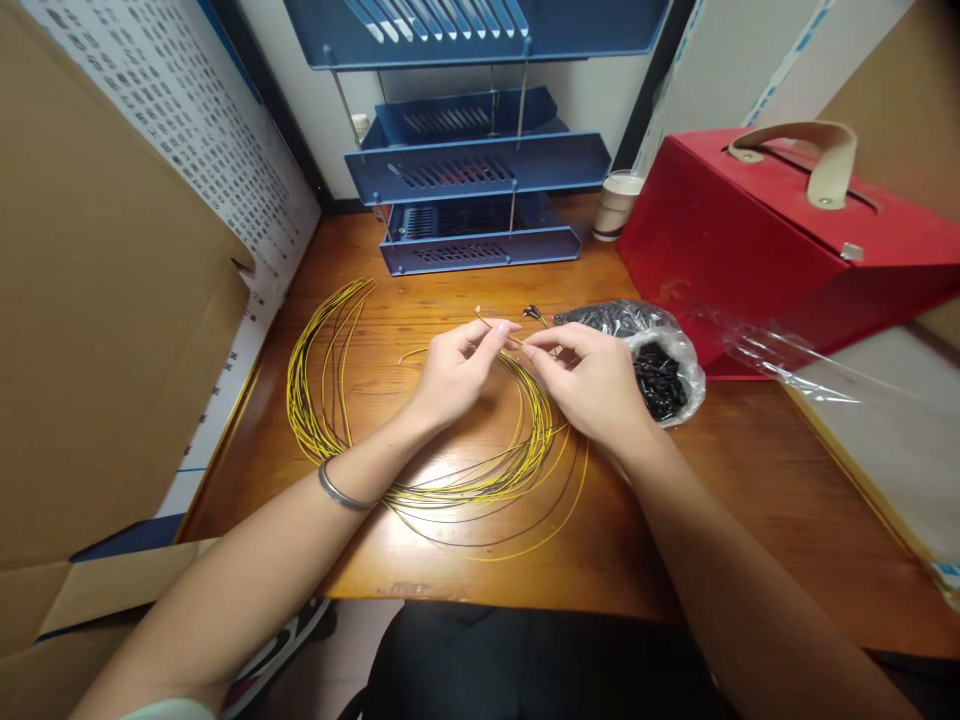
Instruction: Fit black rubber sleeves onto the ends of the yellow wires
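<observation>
Two grips to log. Left hand (456, 375) first?

Center of frame. Thumb and forefinger closed in a pinch on a thin wire strand (484, 319); its pale tip pokes out past the fingers, toward upper left.

Right hand (596, 385)?

Just right of center. Thumb and forefinger also pinched together, with the same strand between the tips, near the left fingertips. Can't make out the exact contact, too small.

Wire bundle (537, 430)?

Yellow and black, lying on the wooden table (750, 520). Curves down from below the hands, crosses lower center, passes under the left forearm (292, 570). A second curve of wires (300, 385) sits center left, loose ends pointing up. Forearm hides the join; can't tell whether it's all one bundle.

Anything near the fingertips?

Dark-tipped wire ends (532, 312), just above the right hand's fingers.

Rest, quick?

Plastic bag (697, 375) just beside the right hand, open, black pieces (660, 385) inside. Red box (735, 250) upper right, tan handle (832, 165) on top. Paper cup (616, 210) between it and the blue tray rack (540, 165), top center. Brown cardboard (97, 300) along the left edge. Grey bracelet (341, 491) on the left wrist.
</observation>
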A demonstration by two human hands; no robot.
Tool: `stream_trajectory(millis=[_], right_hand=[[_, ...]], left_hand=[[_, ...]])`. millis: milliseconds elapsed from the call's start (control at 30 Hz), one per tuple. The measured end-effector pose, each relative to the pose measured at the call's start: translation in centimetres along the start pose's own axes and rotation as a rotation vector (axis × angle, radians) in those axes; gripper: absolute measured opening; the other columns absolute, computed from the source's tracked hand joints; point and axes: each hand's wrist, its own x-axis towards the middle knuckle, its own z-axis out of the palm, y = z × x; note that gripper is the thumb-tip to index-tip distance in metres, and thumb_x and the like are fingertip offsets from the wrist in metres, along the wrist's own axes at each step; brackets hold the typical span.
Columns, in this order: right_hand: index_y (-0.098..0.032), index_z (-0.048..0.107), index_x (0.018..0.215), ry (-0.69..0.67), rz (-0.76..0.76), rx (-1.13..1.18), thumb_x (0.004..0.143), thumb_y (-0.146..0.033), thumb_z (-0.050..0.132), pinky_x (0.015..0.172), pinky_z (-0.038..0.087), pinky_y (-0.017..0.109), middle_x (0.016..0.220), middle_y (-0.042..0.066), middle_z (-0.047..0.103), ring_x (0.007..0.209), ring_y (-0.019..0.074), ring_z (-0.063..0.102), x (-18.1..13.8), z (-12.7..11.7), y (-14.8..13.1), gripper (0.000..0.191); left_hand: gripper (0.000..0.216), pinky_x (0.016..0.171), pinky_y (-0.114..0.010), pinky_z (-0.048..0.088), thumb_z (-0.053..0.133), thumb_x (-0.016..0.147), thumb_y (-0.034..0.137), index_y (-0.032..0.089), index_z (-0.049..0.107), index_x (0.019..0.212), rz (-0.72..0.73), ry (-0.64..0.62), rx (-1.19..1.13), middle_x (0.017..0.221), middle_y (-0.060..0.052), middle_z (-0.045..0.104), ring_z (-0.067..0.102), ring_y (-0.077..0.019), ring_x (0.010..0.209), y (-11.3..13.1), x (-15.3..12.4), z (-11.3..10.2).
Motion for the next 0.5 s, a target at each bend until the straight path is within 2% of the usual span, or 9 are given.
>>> stream_trajectory(millis=[133,300,367,400,500], right_hand=[[-0.020,0.078,0.084,-0.032,0.039,0.033,0.087,-0.024,0.066,0.065,0.047,0.030,0.079,0.002,0.077,0.061,0.0150,0.063,0.0,-0.1,-0.3,0.013],[-0.018,0.079,0.086,-0.031,0.088,0.072,0.088,-0.027,0.065,0.061,0.046,0.029,0.075,0.003,0.076,0.058,0.0142,0.061,0.0,-0.2,-0.6,0.017],[-0.018,0.079,0.085,-0.003,0.100,0.098,0.088,-0.027,0.064,0.062,0.047,0.029,0.078,0.003,0.077,0.061,0.0145,0.062,0.0,-0.2,-0.6,0.018],[-0.018,0.080,0.085,0.023,0.099,0.110,0.088,-0.027,0.064,0.064,0.047,0.029,0.081,0.004,0.078,0.062,0.0148,0.063,0.0,-0.1,-0.6,0.018],[-0.017,0.081,0.088,0.096,0.105,0.129,0.087,-0.028,0.066,0.068,0.048,0.031,0.083,0.005,0.077,0.063,0.0151,0.062,0.1,0.0,-0.5,0.018]], left_hand=[[0.035,0.077,-0.025,0.049,0.057,0.097,0.044,0.015,0.074,0.085,-0.016,0.128,-0.017,0.079,-0.004,0.073,0.064,-0.0122,0.074,0.0,0.4,-0.3],[0.035,0.061,-0.021,0.045,0.057,0.096,0.047,0.016,0.072,0.098,-0.172,0.211,-0.217,0.080,-0.004,0.071,0.052,-0.0077,0.059,0.5,0.9,-0.6],[0.038,0.056,-0.020,0.042,0.062,0.092,0.050,0.016,0.066,0.108,-0.272,0.159,-0.283,0.077,-0.001,0.069,0.050,-0.0066,0.056,0.9,0.9,-0.5],[0.041,0.054,-0.019,0.041,0.066,0.089,0.052,0.016,0.063,0.109,-0.316,0.094,-0.287,0.075,0.000,0.067,0.050,-0.0064,0.055,1.1,0.7,-0.4],[0.044,0.047,-0.020,0.037,0.073,0.082,0.054,0.015,0.061,0.097,-0.401,-0.240,-0.184,0.066,0.003,0.061,0.047,-0.0067,0.050,1.7,0.1,-0.2]])
